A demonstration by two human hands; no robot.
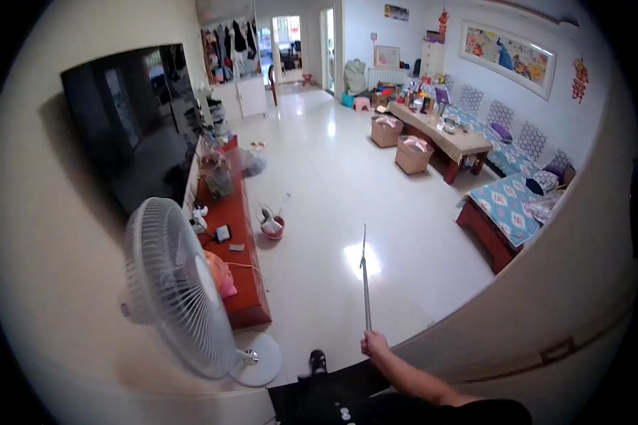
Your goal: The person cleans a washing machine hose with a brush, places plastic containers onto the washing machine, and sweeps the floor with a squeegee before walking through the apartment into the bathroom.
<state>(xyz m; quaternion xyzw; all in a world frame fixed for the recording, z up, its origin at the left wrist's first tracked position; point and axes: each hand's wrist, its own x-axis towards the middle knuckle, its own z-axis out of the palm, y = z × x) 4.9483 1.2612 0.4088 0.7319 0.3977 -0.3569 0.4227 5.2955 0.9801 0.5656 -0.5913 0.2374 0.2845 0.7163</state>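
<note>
My right hand (375, 344) is closed around the lower end of a long thin grey stick (366, 297). The stick points away from me over the pale tiled floor (319, 177), and its far end narrows to a dark, thin tip. Whether that tip touches the floor is unclear. My left hand is out of view. One dark shoe (318, 362) shows at the bottom, left of the hand.
A white fan (177, 283) stands at the left beside a red low cabinet (244, 283). Near it is a red bucket (271, 228). Two brown boxes (412, 156) stand by a long table (468, 145); a patterned sofa (500, 209) is at the right.
</note>
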